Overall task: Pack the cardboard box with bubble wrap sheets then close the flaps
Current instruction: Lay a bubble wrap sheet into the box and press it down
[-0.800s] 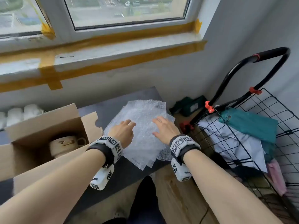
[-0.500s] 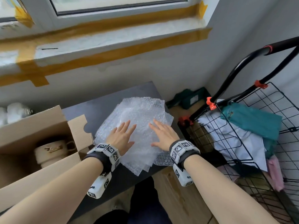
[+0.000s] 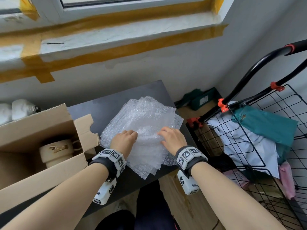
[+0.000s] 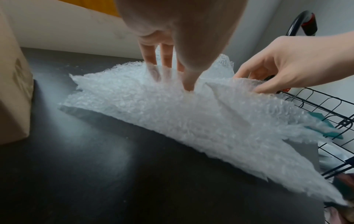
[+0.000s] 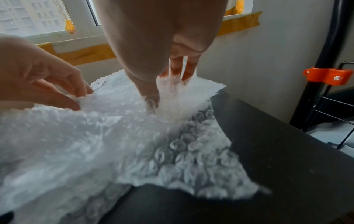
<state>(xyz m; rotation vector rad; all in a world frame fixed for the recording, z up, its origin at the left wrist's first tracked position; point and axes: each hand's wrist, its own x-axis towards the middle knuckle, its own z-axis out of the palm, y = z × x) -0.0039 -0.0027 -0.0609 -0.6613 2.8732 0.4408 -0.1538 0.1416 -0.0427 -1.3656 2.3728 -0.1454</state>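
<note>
A stack of clear bubble wrap sheets lies on the dark table, right of an open cardboard box that holds a cream mug. My left hand pinches the top sheet with curled fingers, thumb against fingertips. My right hand pinches the same sheet a little to the right. Between the hands the sheet bunches up and its near edge lifts off the stack. In the left wrist view my right hand shows beside the left.
A black wire cart with teal and white cloth stands right of the table. White wrapped items sit behind the box. A wall and taped window sill lie straight ahead. The table's near edge is by my forearms.
Both hands lay flat on the bubble wrap before; now their fingers have curled and pinched the top sheet, gathering it up between them. The head view has tilted slightly.
</note>
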